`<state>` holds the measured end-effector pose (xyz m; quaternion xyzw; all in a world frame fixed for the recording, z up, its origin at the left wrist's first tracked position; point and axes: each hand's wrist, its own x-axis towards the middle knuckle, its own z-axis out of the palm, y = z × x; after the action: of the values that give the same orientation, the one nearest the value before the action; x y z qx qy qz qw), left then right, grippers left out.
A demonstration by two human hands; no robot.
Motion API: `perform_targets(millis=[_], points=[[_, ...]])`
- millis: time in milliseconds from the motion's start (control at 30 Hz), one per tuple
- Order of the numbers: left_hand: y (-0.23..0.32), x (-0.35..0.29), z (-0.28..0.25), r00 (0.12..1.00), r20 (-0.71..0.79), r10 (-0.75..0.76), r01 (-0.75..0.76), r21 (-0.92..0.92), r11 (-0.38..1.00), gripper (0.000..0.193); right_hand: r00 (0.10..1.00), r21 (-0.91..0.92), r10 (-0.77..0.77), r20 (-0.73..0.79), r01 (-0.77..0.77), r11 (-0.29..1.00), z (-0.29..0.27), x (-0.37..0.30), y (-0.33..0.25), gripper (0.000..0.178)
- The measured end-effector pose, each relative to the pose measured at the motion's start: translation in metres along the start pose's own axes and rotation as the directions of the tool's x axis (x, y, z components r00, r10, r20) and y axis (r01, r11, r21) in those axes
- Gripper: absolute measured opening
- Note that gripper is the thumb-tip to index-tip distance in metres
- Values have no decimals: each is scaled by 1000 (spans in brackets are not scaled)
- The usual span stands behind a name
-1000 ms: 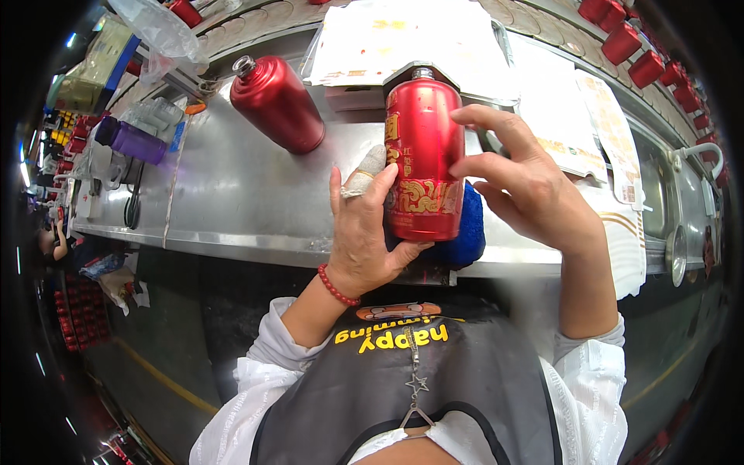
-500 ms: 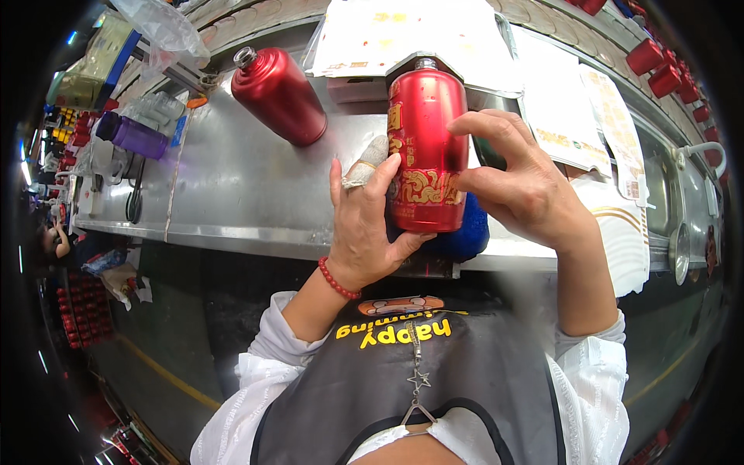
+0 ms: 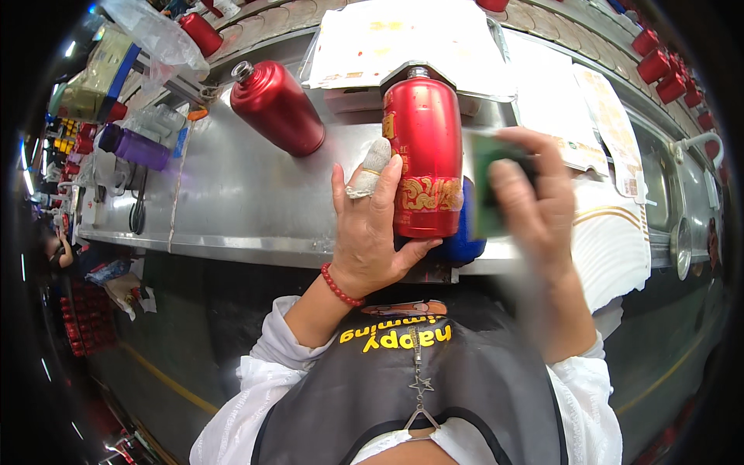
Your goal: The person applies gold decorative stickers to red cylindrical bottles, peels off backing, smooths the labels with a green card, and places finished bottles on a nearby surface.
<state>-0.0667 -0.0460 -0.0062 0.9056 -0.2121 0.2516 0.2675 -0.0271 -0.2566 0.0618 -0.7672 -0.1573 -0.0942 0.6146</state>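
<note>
A red bottle [image 3: 422,139] with gold decoration and an uncapped clear neck lies tilted in front of me, its neck pointing away. My left hand [image 3: 368,209] steadies it from the left, thumb near the base and fingers along the side. One of those fingers wears a pale cloth cover tied with a band. Right of the bottle, my right hand [image 3: 535,201] is closed on a flat dark green pad [image 3: 486,186], blurred by motion, so its exact kind is unclear. Under the bottle, a blue support [image 3: 469,232] partly shows. A plain red bottle [image 3: 279,108] lies farther left.
White printed sheets [image 3: 411,39] cover the back of the metal table [image 3: 225,186], and more white sheets [image 3: 612,256] lie at right. A purple bottle [image 3: 136,147] stands far left. Along the back runs a conveyor [image 3: 271,19] with a red bottle [image 3: 201,33] on it.
My right hand has left the bottle's right side and taken hold of the green pad beside it. The bottle has turned slightly under my left hand. A red bottle has appeared on the conveyor.
</note>
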Motion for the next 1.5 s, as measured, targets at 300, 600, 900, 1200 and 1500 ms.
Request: perform_targets(millis=[300,600,900,1200,1500], points=[[-10,-11,16,999,-31,-32,25,-202,979,95,962,227,260,-81,-236,945,18,-33,57,21],[8,11,-4,951,73,300,-308,298,904,49,952,367,298,-62,-256,894,13,-34,64,23],[-1,3,3,971,-46,233,-227,106,968,65,975,401,221,7,-205,893,11,-28,50,25],[-17,-14,10,984,67,-163,162,24,987,109,771,-383,-567,291,637,669,3,-7,21,20],[-14,-11,12,985,15,-174,173,33,984,108,770,-287,-539,342,632,720,11,1,24,32]])
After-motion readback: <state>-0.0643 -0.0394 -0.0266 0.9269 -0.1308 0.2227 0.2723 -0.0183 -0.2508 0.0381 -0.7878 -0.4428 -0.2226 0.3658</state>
